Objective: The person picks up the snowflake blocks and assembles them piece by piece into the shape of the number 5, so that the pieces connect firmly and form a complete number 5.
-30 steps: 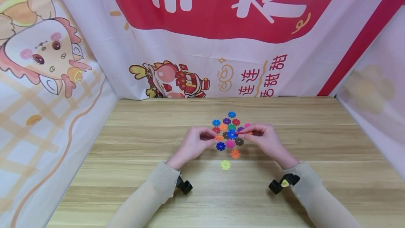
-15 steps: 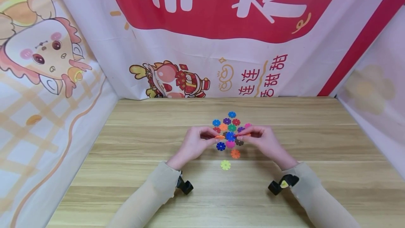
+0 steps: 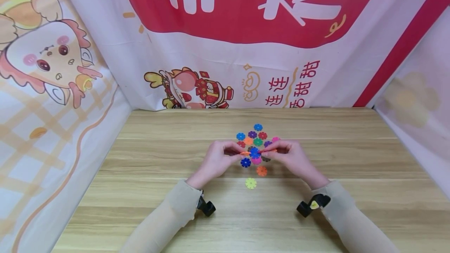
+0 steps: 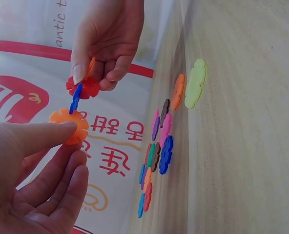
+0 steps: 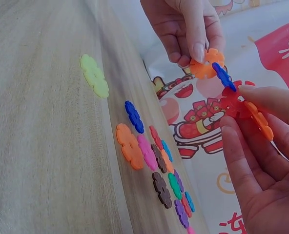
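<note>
My left hand (image 3: 215,162) pinches an orange notched plastic disc (image 4: 61,118) between thumb and finger. Facing it, my right hand (image 3: 294,161) pinches a red notched disc (image 5: 238,103). A blue disc (image 4: 75,99) stands edge-on between the two; it slots into the red one, and its other edge meets the orange disc's rim. Another orange disc (image 5: 259,122) is joined to the red one near the right fingers. This small chain is held up above the wooden table, over a group of loose discs. Fingertips cover parts of the red and orange discs.
Several loose discs lie flat below the hands, among them a green disc (image 3: 258,142), a dark blue disc (image 3: 245,162) and a pink disc (image 3: 256,160). Nearer the person are an orange disc (image 3: 261,171) and a yellow disc (image 3: 251,183). A printed cloth (image 3: 211,57) hangs behind the table (image 3: 168,128).
The right hand has brought the blue disc slightly left and nearer the person, closing the gap to the left hand's orange disc. The loose discs have stayed put.
</note>
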Action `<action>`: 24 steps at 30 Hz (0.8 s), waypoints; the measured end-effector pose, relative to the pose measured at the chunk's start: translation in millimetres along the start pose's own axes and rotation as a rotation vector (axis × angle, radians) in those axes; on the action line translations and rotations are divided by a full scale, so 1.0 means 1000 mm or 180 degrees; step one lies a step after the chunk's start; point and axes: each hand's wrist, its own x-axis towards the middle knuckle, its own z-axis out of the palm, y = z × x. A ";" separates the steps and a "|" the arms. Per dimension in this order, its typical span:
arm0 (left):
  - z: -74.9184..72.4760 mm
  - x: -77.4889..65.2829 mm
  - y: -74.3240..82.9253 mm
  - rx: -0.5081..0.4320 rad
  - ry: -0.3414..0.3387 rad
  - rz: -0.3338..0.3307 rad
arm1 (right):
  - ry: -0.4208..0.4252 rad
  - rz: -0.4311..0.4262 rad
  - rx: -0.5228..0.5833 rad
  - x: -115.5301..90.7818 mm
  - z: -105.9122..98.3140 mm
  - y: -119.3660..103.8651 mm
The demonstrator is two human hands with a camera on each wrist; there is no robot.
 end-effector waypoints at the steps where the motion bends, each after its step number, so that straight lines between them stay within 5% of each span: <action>1: 0.000 0.000 0.000 -0.0009 -0.0006 -0.0004 | -0.0010 -0.0003 0.0001 0.000 0.000 0.000; 24: 0.002 -0.001 -0.002 0.0051 0.0005 -0.0003 | -0.0259 0.0064 -0.0278 0.000 0.007 -0.007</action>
